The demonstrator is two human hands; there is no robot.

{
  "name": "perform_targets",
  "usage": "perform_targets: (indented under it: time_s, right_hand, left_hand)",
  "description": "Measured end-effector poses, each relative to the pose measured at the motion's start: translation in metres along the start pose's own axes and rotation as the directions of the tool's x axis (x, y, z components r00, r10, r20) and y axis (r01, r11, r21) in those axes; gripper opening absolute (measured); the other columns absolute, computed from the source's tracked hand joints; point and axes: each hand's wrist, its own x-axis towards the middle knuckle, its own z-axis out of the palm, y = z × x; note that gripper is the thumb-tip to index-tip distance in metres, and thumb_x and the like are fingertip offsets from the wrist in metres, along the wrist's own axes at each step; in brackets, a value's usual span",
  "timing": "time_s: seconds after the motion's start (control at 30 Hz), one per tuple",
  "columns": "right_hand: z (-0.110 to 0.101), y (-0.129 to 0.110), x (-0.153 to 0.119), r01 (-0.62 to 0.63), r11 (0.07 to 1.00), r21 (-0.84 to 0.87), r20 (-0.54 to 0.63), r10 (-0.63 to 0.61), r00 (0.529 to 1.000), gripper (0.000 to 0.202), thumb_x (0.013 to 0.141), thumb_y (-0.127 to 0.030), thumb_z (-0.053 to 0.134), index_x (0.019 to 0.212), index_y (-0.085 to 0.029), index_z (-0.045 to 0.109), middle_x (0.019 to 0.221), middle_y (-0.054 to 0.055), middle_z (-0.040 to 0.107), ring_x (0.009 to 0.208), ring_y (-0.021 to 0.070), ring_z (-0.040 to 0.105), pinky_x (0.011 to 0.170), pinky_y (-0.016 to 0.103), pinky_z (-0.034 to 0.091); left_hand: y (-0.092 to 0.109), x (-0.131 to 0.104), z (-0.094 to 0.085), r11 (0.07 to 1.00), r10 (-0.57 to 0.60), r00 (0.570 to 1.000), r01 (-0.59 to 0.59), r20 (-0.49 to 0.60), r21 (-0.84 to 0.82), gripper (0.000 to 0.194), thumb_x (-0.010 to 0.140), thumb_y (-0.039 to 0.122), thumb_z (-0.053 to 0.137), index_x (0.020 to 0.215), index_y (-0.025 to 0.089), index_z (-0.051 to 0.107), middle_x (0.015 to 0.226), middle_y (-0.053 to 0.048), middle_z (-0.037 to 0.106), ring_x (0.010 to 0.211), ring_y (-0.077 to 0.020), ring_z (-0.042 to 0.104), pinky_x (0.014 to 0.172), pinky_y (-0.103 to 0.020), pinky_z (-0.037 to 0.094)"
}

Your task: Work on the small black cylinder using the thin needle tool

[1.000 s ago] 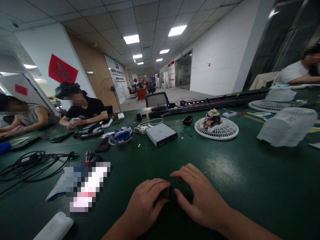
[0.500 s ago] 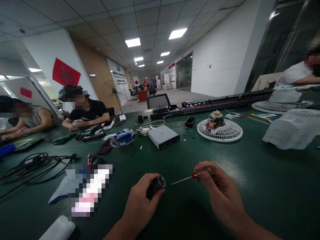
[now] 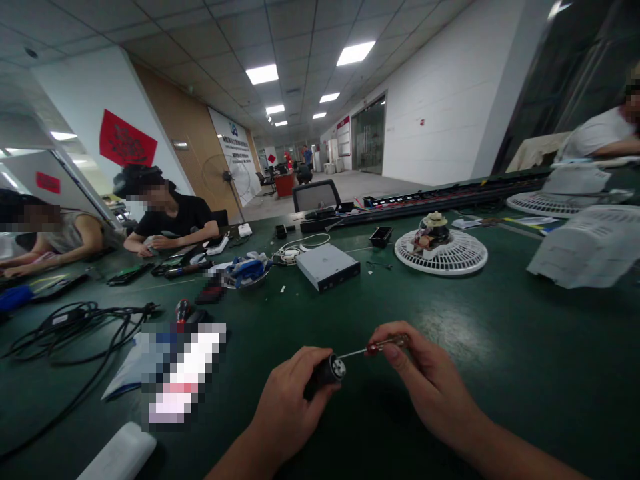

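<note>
Black cylinder (image 3: 328, 371) and screwdriver (image 3: 381, 346) between hands (image 3: 300, 390), one gripped in each

You're working in rather dim light, with the ceiling panels (image 3: 356, 53) overhead burned out to plain white. They leave a soft, hazy glare on the green table (image 3: 520, 347) beyond your right hand (image 3: 433, 383), while the tabletop sinks almost to black below your hands. Your wide lens tilts the walls and stretches the white housing (image 3: 590, 250) near the right edge, where detail goes soft. You get little fine detail in the distant room, and coarse pixel blocks cover the bright patch (image 3: 187, 373) at left.
</note>
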Motion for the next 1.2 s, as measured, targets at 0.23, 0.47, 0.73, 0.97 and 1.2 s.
perform_targets:
  time_s: [0.23,0.47,0.73,0.97,1.2]
  right_hand:
    - [0.003,0.002,0.001,0.046,0.993,-0.107,0.025,-0.044,0.999,0.014,0.1,-0.031,0.048,0.102,-0.026,0.061,0.09,0.002,0.068,0.083,0.019,0.066,0.073,0.031,0.051]
    - [-0.006,-0.009,-0.005,0.511,0.831,-0.22,0.136,-0.492,0.86,0.019,0.093,-0.008,0.04,0.1,-0.021,0.051,0.101,0.009,0.062,0.095,0.0215,0.06,0.073,0.033,0.047]
    - [0.002,-0.028,-0.006,0.548,0.768,-0.333,0.833,-0.032,0.552,0.018,0.074,-0.026,0.079,0.081,-0.019,0.064,0.071,0.0,0.068,0.064,0.0168,0.059,0.058,0.03,0.039]
    - [0.004,-0.011,-0.001,0.391,0.807,-0.444,0.557,-0.093,0.825,0.026,0.085,-0.008,0.06,0.107,-0.018,0.067,0.091,0.005,0.071,0.08,0.0199,0.061,0.069,0.032,0.046]
    - [0.007,0.001,0.004,0.309,0.87,-0.384,0.265,-0.217,0.94,0.031,0.082,0.004,0.058,0.098,-0.02,0.069,0.103,0.005,0.069,0.092,0.0181,0.062,0.078,0.031,0.051]
  left_hand:
    - [0.0,0.001,0.001,0.996,-0.08,0.997,0.08,-0.017,0.037,0.04,0.086,0.014,0.067,0.122,0.025,0.056,0.111,-0.004,0.068,0.097,-0.0211,0.067,0.085,-0.035,0.056]
    - [-0.006,0.002,0.001,0.959,-0.245,0.968,0.25,-0.057,0.129,0.034,0.086,0.014,0.063,0.118,0.025,0.059,0.109,-0.003,0.066,0.098,-0.0227,0.066,0.085,-0.038,0.054]
    - [-0.003,0.002,-0.002,0.951,-0.279,0.96,0.278,-0.016,0.132,0.032,0.086,0.015,0.063,0.117,0.025,0.06,0.108,-0.002,0.066,0.096,-0.0221,0.065,0.083,-0.037,0.054]
    - [-0.005,0.002,0.001,0.969,-0.232,0.973,0.23,0.007,0.091,0.034,0.085,0.013,0.063,0.117,0.025,0.06,0.109,-0.003,0.066,0.097,-0.0214,0.065,0.084,-0.036,0.054]
    - [0.003,0.002,0.0,0.993,-0.1,0.991,0.094,0.094,0.067,0.032,0.085,0.012,0.065,0.114,0.025,0.059,0.108,-0.004,0.069,0.095,-0.022,0.065,0.085,-0.037,0.053]
